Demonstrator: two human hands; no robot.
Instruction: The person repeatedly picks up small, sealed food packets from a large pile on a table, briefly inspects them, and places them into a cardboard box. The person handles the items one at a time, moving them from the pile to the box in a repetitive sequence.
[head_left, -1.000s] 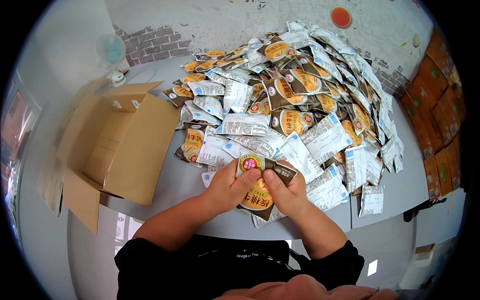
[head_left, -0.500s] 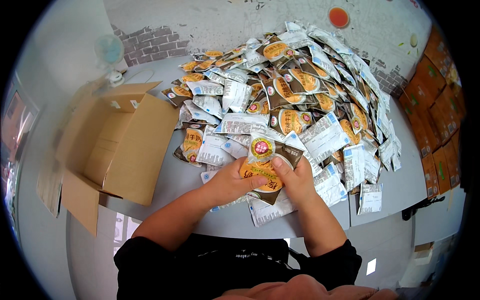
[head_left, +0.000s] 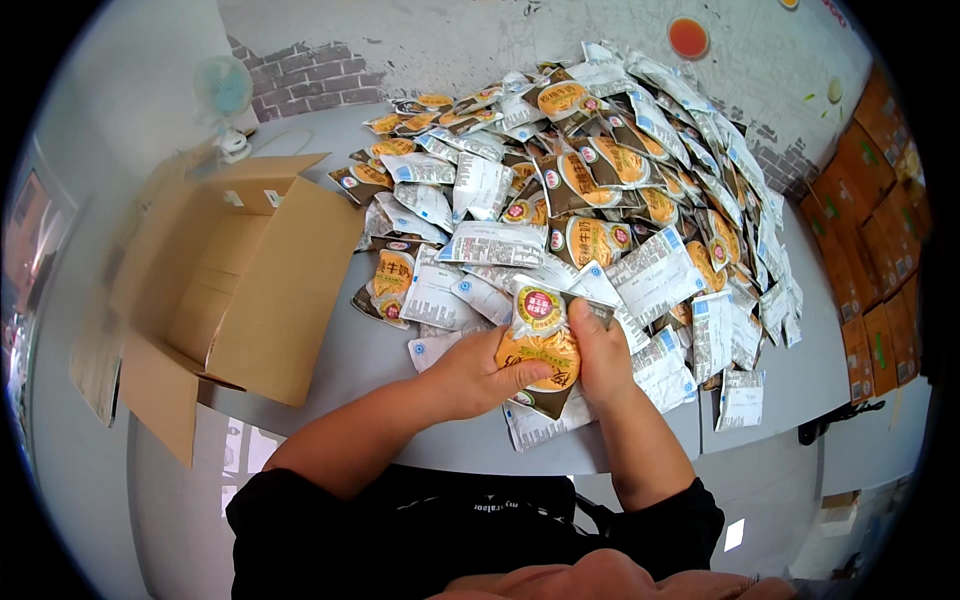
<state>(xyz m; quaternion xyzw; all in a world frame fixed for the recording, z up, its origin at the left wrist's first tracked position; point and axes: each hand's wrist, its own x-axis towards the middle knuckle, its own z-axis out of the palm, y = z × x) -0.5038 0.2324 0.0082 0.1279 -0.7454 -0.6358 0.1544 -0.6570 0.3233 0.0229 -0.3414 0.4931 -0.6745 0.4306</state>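
Between my two hands is a brown and yellow pouch (head_left: 543, 352) with a round red-and-yellow emblem, its printed front facing up. My left hand (head_left: 476, 376) grips its left side, thumb across the front. On the other side my right hand (head_left: 603, 357) is closed round the edge, its thumb near the upper right corner. The fingers beneath the pouch are hidden. Right behind and below it, a big heap of similar pouches (head_left: 590, 240) covers much of the grey table (head_left: 360, 385). Some show the brown and yellow front, others a white printed back.
An open cardboard box (head_left: 290, 290) with its flaps out stands at the left, partly past the table's front edge. Behind it is a small fan (head_left: 224, 90). Brown cartons (head_left: 870, 230) are stacked at the far right. A wall (head_left: 480, 40) rises behind the heap.
My right thumb has shifted from the pouch's front toward its upper right edge. The pouch has turned slightly and moved a little to the right, still held in both hands.
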